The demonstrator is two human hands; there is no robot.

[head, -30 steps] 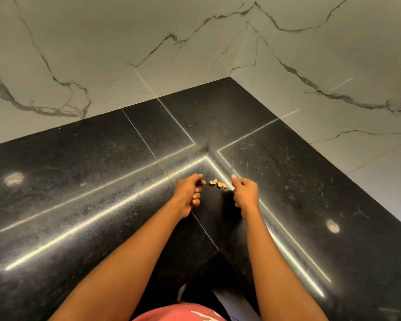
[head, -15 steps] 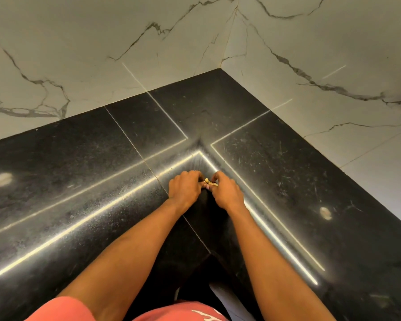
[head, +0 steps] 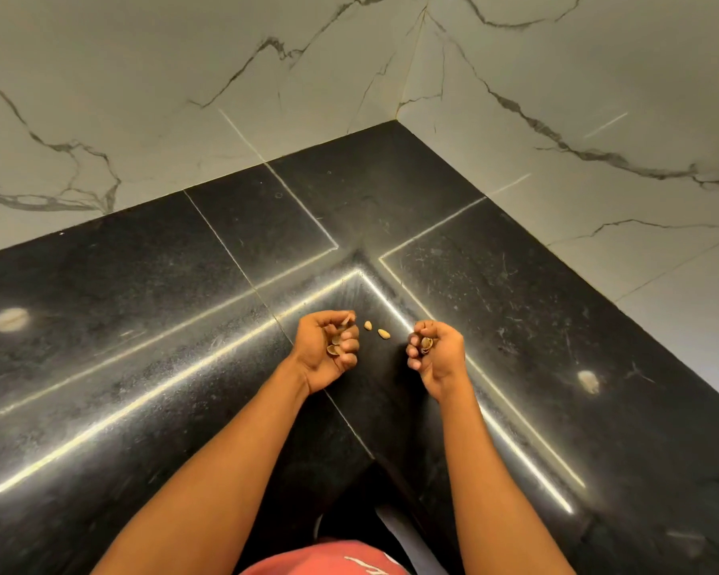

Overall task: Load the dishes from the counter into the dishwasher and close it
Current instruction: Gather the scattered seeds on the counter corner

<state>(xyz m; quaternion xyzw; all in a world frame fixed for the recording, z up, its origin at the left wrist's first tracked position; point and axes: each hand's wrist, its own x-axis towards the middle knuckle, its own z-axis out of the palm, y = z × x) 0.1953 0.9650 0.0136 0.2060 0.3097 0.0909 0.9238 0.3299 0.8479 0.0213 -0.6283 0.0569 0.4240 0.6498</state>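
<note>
Both my hands hover over the inner corner of a black stone counter [head: 142,325]. My left hand [head: 326,350] is curled, palm turned inward, holding a few tan nut shells [head: 333,344] in its fingers. My right hand [head: 434,352] is curled too and holds one shell piece [head: 426,344]. Between the hands two small tan nuts [head: 383,334] lie loose on the counter. No dishes and no dishwasher are in view.
White marble-look walls [head: 225,76] meet in a corner behind the counter. Pale round light reflections [head: 10,319] show on the stone at left and right. A red shirt [head: 328,560] fills the bottom edge.
A second ago the hands flanked the nuts on the counter; they then met over them. Now they have drawn apart, each holding shell pieces, with two nuts left lying.
</note>
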